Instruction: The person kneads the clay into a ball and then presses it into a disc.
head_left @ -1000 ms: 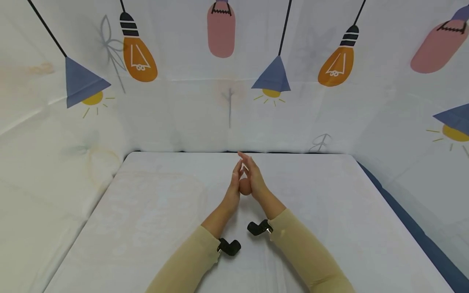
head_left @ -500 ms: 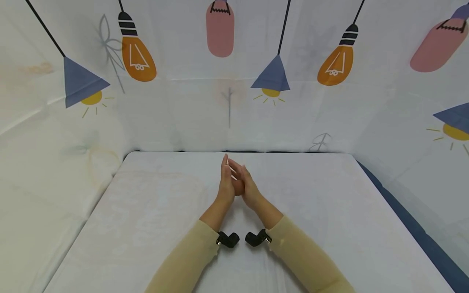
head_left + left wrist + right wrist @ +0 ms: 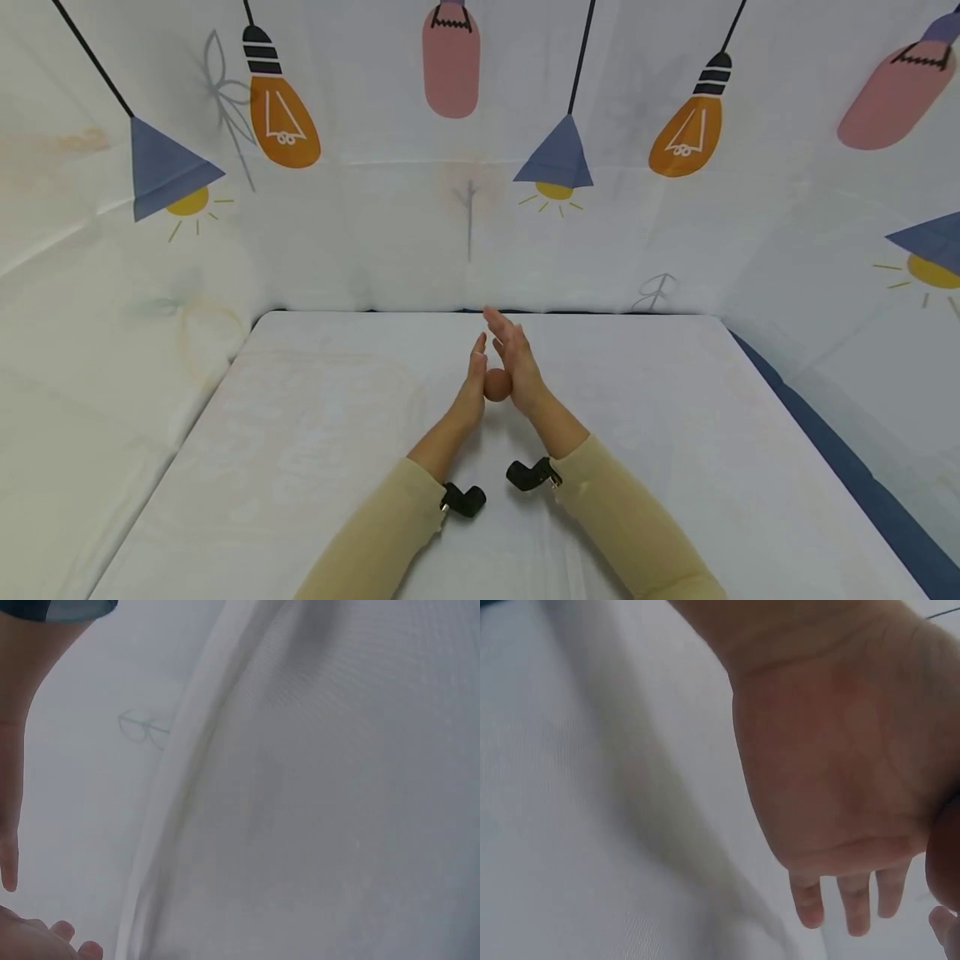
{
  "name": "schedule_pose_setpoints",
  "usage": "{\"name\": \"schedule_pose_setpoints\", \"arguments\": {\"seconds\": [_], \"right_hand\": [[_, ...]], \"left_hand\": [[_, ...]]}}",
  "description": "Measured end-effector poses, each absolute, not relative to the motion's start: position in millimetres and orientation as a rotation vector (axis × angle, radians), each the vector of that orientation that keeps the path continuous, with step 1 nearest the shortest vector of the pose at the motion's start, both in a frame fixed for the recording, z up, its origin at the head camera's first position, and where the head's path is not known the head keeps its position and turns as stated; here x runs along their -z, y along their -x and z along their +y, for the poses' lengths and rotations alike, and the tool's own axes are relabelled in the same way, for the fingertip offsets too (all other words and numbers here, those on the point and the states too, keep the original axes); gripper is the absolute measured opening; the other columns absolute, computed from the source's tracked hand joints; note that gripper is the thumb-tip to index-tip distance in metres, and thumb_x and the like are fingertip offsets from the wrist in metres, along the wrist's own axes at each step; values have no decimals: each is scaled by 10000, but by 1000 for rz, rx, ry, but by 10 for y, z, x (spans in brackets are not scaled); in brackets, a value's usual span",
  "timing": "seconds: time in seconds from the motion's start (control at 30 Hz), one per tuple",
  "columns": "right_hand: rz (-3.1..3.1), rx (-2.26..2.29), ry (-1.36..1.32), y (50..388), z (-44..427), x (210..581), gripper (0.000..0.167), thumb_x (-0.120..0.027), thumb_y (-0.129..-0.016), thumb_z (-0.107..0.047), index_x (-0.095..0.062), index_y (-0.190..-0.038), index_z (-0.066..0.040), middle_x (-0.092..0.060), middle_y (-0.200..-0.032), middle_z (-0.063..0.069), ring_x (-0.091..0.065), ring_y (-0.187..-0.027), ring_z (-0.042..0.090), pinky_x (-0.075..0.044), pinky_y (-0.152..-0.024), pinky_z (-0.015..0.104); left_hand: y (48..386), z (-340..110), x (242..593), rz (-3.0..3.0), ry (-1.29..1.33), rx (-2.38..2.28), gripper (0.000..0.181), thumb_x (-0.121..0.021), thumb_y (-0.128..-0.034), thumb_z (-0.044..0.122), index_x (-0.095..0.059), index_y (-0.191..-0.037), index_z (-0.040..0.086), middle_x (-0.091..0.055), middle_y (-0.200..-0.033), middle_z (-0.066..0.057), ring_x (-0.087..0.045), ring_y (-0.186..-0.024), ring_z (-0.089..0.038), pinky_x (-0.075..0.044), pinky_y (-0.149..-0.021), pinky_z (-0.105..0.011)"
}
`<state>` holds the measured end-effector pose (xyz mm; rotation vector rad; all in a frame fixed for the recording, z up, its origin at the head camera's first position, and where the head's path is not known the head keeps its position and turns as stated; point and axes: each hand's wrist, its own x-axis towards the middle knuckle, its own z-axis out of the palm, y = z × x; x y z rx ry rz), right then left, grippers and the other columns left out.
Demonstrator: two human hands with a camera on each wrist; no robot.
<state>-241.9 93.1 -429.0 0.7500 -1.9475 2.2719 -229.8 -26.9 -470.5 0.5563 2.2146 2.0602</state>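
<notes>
White cloth-covered table [image 3: 315,467]. Bare left hand [image 3: 472,389] and right hand [image 3: 523,375] — palms facing, fingers nearly straight, holding one item between them. Smooth reddish-brown ball [image 3: 497,385], pressed between palms: probably light, soft, clay-like — best held gently at opposite sides. Containers: none seen.

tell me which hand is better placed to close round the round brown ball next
The right hand, probably: in the head view its fingers reach farther forward and lean in past the round brown ball. The left hand also flanks the ball, but its visible fingertips stop shorter.
</notes>
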Motion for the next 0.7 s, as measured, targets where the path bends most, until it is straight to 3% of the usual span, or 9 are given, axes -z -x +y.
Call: {"name": "schedule_pose_setpoints", "arguments": {"seconds": [0.13, 0.27, 0.5, 0.7], "right_hand": [[-1968, -2241, -722, 2482, 948, 4327, 691, -190, -1068, -493, -322, -1547, -13, -281, -1616, 138, -206, -1490, 264, -88, -1203, 516], [-2006, -2225, -663, 2543, 947, 4383, 618, -197, -1071, -385, -341, -1540, -9, -288, -1615, 121, -207, -1490, 253, -97, -1210, 483], [-2082, -2205, -621, 2610, 912, 4471, 635, -269, -1049, -443, -351, -1550, -61, -297, -1618, 95, -203, -1498, 236, -100, -1211, 487], [-2140, -2239, -585, 2578, 854, 4526, 600, -245, -1067, -383, -327, -1553, -42, -300, -1614, 131, -201, -1500, 260, -103, -1211, 495]], "left_hand": [[2274, -257, 4707, 2137, -545, -2092, 783, -13, -1012, 653, -25, -1622, 162, -64, -1665, -164, -185, -1493, -398, -132, -1166, -626], [2248, -247, 4693, 2052, -615, -2168, 847, -37, -989, 697, -22, -1618, 130, -60, -1656, -206, -196, -1487, -407, -127, -1177, -601], [2252, -239, 4654, 1982, -675, -2326, 916, -117, -957, 767, -49, -1619, 137, -68, -1666, -158, -214, -1488, -384, -109, -1176, -611], [2301, -221, 4621, 2042, -671, -2440, 792, -109, -1031, 642, -99, -1613, 104, -121, -1665, -123, -215, -1490, -354, -105, -1195, -553]]}}
